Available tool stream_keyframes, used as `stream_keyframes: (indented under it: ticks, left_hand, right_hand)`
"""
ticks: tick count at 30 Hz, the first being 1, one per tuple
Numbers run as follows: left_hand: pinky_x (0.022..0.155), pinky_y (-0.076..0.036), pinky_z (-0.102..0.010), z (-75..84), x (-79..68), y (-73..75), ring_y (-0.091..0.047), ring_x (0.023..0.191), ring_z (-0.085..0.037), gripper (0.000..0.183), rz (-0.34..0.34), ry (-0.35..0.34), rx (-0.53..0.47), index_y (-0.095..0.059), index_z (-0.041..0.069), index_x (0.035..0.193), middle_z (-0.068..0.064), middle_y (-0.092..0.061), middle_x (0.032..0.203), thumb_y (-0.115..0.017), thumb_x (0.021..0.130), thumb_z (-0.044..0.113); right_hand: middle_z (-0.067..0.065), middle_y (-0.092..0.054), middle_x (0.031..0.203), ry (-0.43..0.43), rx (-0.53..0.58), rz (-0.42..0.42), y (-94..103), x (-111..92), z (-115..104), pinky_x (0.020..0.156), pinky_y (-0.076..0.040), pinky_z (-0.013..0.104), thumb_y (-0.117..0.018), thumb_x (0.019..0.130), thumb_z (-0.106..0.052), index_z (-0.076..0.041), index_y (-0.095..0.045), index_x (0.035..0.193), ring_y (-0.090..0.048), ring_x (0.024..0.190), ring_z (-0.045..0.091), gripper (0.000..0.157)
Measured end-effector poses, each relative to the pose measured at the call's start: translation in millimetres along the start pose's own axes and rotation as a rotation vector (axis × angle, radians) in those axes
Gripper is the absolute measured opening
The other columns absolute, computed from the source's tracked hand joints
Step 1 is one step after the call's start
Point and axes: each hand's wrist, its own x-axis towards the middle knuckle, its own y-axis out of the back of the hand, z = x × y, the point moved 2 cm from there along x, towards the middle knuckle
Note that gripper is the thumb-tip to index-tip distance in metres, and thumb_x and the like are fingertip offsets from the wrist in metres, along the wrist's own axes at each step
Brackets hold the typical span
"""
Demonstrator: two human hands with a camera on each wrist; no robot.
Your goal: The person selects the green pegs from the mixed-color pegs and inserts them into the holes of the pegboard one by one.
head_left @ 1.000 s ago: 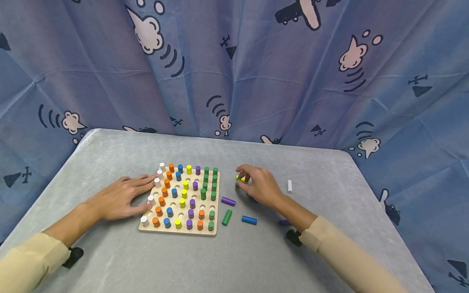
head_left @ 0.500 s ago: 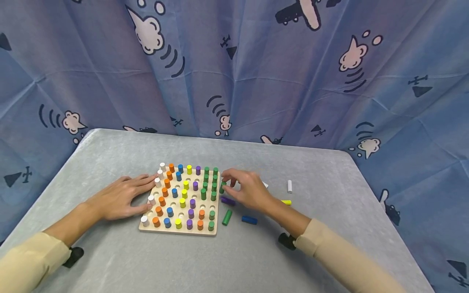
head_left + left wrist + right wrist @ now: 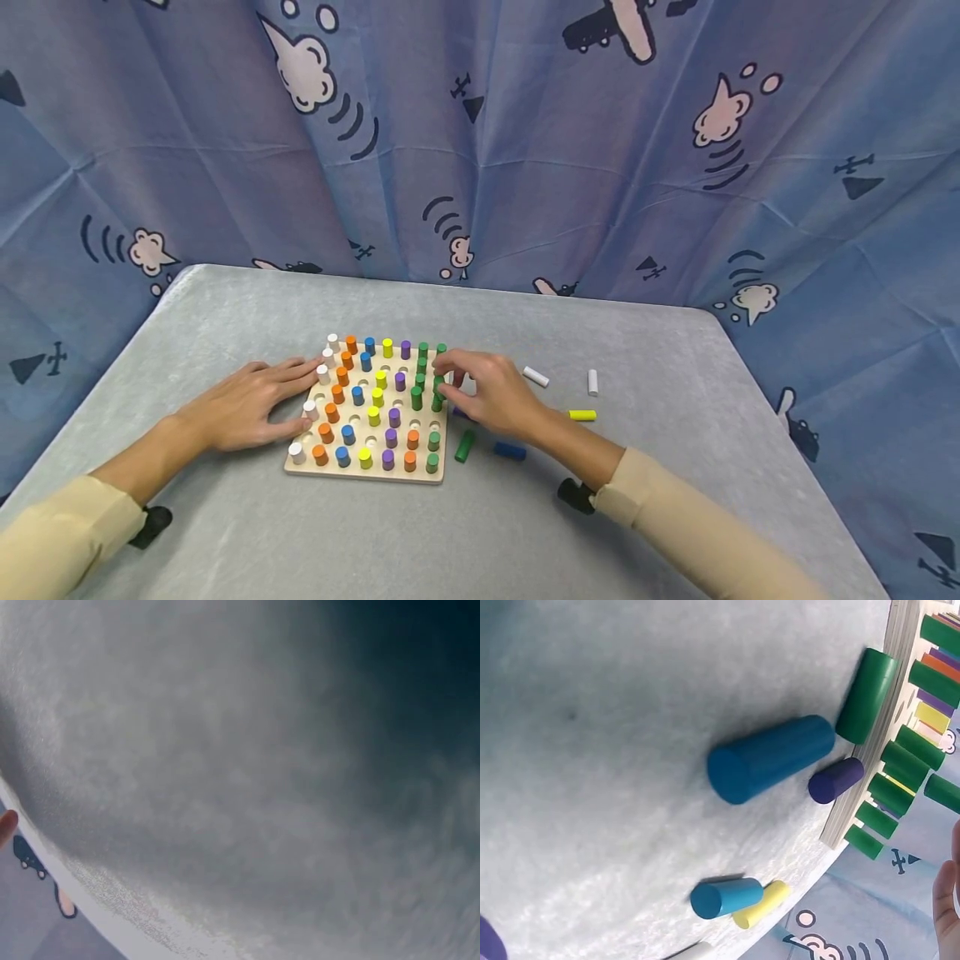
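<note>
A wooden pegboard [image 3: 360,475] bears rows of white, orange, blue, yellow, purple and green pegs, with some holes bare. My left hand [image 3: 258,404] lies with its fingers extended against the board's left edge, close to the white pegs. Over the board's right side, my right hand [image 3: 491,392] pinches a green peg [image 3: 943,793] between thumb and fingers, above the right green column. The lower end of that peg is hard to tell from the pegs behind it in the head view. Only a fingertip [image 3: 7,826] of the left hand shows in the left wrist view.
Loose pegs lie right of the board: a green peg [image 3: 465,446], a blue peg [image 3: 510,451], a yellow peg [image 3: 582,415], two white pegs, one of them a white peg [image 3: 592,382] farther right. A purple peg [image 3: 836,780] lies by the board's edge. Behind the table hangs a patterned curtain [image 3: 480,150].
My right hand has picked up a green peg from right of the board and carried it left, over the green column. The yellow peg and a white peg have come into view. My left hand stays still.
</note>
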Motion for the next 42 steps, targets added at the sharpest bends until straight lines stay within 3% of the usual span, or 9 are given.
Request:
stream_keyframes:
  ticks: [10, 17, 35, 42]
  left_hand:
    - [0.098, -0.041, -0.055, -0.5, -0.2, 0.0, -0.044, 0.138, -0.032, 0.068, 0.002, 0.002, -0.007, -0.050, 0.007, 0.146, -0.006, -0.039, 0.157, -0.055, 0.097, 0.053]
    - [0.097, -0.042, -0.055, -0.2, -0.3, 0.0, -0.045, 0.137, -0.032, 0.068, 0.013, -0.008, -0.004, -0.052, 0.005, 0.145, -0.007, -0.041, 0.156, -0.056, 0.097, 0.053]
    - [0.098, -0.041, -0.055, -1.0, -0.3, 0.0, -0.044, 0.138, -0.031, 0.069, 0.005, 0.000, -0.004, -0.050, 0.007, 0.147, -0.005, -0.039, 0.157, -0.055, 0.097, 0.055]
    - [0.098, -0.041, -0.055, -0.1, -0.5, -0.4, -0.045, 0.138, -0.031, 0.069, 0.005, 0.000, 0.004, -0.050, 0.007, 0.146, -0.005, -0.040, 0.157, -0.055, 0.096, 0.055]
  right_hand:
    - [0.003, -0.073, 0.098, 0.019, 0.106, -0.019, -8.8, 4, -7, 0.074, -0.055, 0.036, -0.075, 0.088, -0.005, -0.006, -0.068, 0.108, -0.062, 0.081, 0.008, 0.021]
    - [0.005, -0.074, 0.101, -0.004, 0.154, -0.100, -20.7, 4, -11, 0.078, -0.057, 0.035, -0.075, 0.089, -0.006, -0.005, -0.068, 0.110, -0.067, 0.084, 0.009, 0.022]
    - [-0.002, -0.073, 0.101, -0.048, 0.129, -0.157, -32.9, 3, -9, 0.077, -0.055, 0.025, -0.074, 0.090, -0.010, -0.009, -0.069, 0.111, -0.064, 0.084, 0.003, 0.021]
    - [-0.004, -0.073, 0.100, -0.060, 0.119, -0.168, -35.2, 2, -9, 0.078, -0.055, 0.026, -0.075, 0.090, -0.011, -0.011, -0.070, 0.111, -0.064, 0.084, 0.003, 0.022]
